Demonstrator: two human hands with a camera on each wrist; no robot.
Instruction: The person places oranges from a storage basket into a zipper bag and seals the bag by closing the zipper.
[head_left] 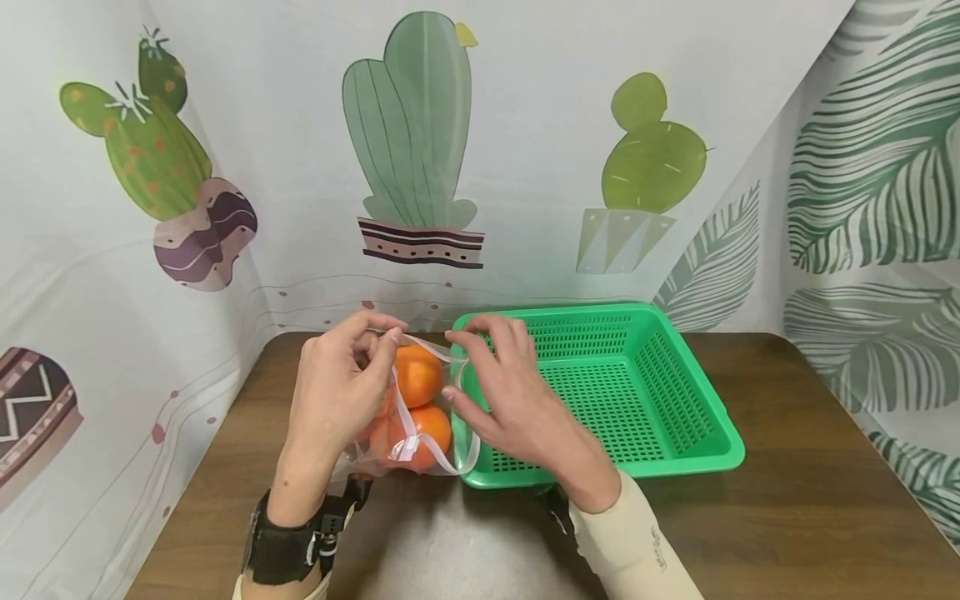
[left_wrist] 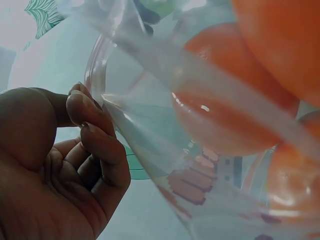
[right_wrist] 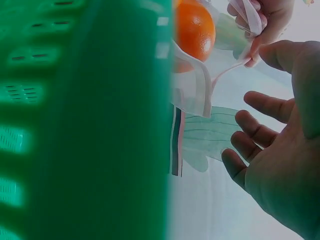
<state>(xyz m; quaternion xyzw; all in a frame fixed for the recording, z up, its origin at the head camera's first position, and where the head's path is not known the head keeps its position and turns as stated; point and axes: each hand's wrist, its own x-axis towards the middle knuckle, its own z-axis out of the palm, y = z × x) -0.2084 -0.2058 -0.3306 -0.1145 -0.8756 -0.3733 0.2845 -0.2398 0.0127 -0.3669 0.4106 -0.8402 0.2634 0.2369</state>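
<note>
A clear plastic bag (head_left: 406, 450) with a white-edged mouth stands on the table, holding several oranges (head_left: 418, 377). My left hand (head_left: 341, 383) pinches the bag's rim between thumb and fingers; the left wrist view shows this pinch, with oranges (left_wrist: 225, 95) behind the clear film. On the other side of the bag's mouth is my right hand (head_left: 510, 392), its fingers spread and slightly bent. In the right wrist view that hand (right_wrist: 280, 135) holds nothing, with a gap between it and the bag's edge (right_wrist: 204, 85). The bag's left part is hidden behind my left hand.
A green plastic basket (head_left: 697, 458) with perforated walls stands right of the bag, partly under my right forearm. Both rest on a brown wooden table (head_left: 810, 467). Behind hangs a white cloth (head_left: 525, 125) printed with cacti.
</note>
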